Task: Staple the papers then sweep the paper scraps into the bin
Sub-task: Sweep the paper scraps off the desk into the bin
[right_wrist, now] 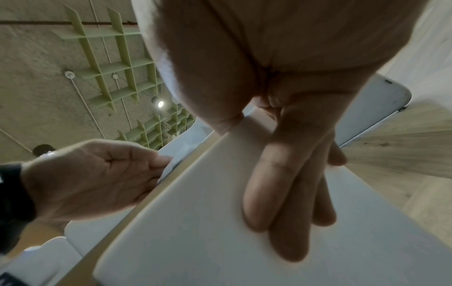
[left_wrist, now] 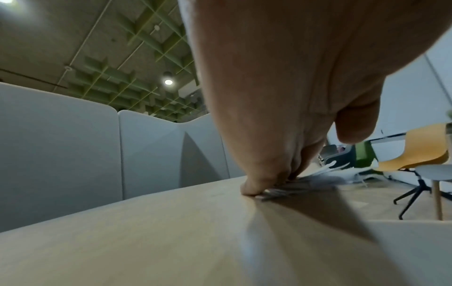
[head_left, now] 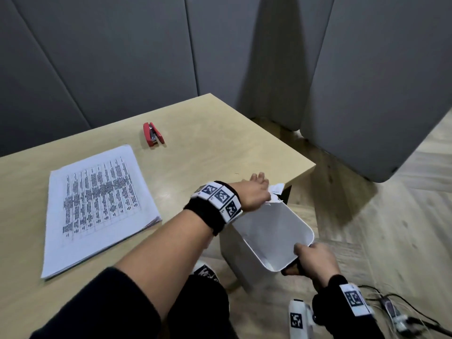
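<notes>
White plastic bin (head_left: 274, 231) tilted under table (head_left: 208, 143) edge, scraps going in
Right hand (head_left: 315, 259) clamps bin's near rim, thumb in, fingers outside; looks light, stiff, slick. Left hand (head_left: 256, 192), fingers loosely bent, presses paper scraps (head_left: 277, 189) at table corner, gripping nothing; flimsy, better pushed than pinched. Farther: papers (head_left: 97, 204), print unreadable; red stapler (head_left: 152, 133), no brand legible

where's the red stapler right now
In the head view the red stapler lies on the light wooden table, toward its far side, just beyond the white stack of printed papers and untouched by either hand.
</notes>
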